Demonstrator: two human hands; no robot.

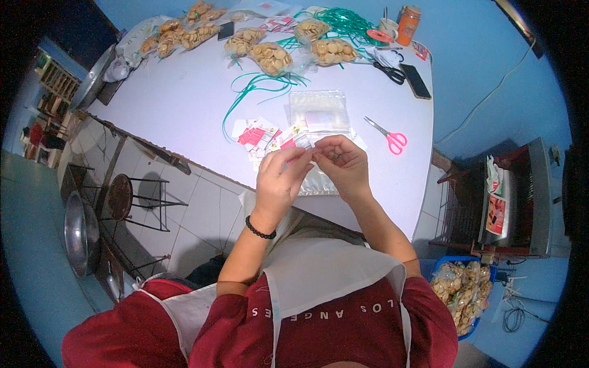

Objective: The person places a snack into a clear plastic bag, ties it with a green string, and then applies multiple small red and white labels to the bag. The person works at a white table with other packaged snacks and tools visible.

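My left hand (281, 177), with a black bead bracelet (261, 228) at the wrist, and my right hand (346, 168) meet at their fingertips above the table's near edge. Their fingers are bent as in a pinch; what lies between them is too small to make out. Just beyond is a printed paper label (294, 134), partly hidden by my fingers. A loose pile of red and white labels (254, 138) lies to the left. Clear plastic bags (317, 102) lie flat beyond my hands, and another clear bag (318, 184) shows beneath them.
Pink-handled scissors (389, 135) lie right. Green ribbons (251, 87), filled biscuit bags (271, 59), black scissors (390, 72), a phone (415, 82) and an orange bottle (408, 25) are farther back. A blue basket (478, 317) of bagged biscuits stands lower right; a stool (120, 198) stands left.
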